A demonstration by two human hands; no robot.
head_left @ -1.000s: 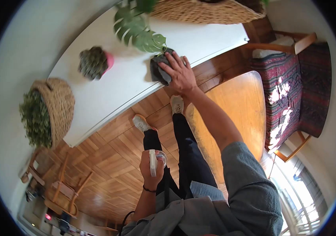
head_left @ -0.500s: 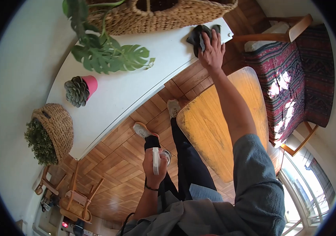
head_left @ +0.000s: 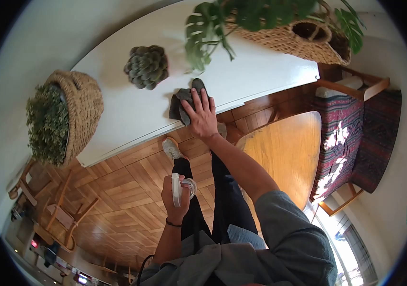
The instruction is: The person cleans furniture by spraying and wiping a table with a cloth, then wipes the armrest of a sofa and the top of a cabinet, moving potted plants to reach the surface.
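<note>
My right hand (head_left: 202,120) presses a dark grey cloth (head_left: 178,106) onto the white tabletop (head_left: 132,112), close to its front edge. The fingers lie over the cloth, which is bunched beneath and beside them. In my left hand (head_left: 170,200), held low over the floor before my body, is a spray bottle (head_left: 177,187) with a white trigger head; its clear part shows beside my fingers. Nearest the cloth stand a succulent (head_left: 147,66), its pot mostly hidden from above, and the overhanging leaves of a monstera (head_left: 198,38).
A woven basket (head_left: 289,40) stands at the table's far right. Another basket (head_left: 86,114) with a small-leaved plant sits at the left end. A worn wooden tabletop (head_left: 284,152) is right of my legs, beside an armchair (head_left: 344,138) with patterned fabric. More wooden chairs (head_left: 60,214) are lower left.
My right hand has swept the cloth leftward along the white table from its right end to the middle. The view has shifted too. My left hand still holds the spray bottle.
</note>
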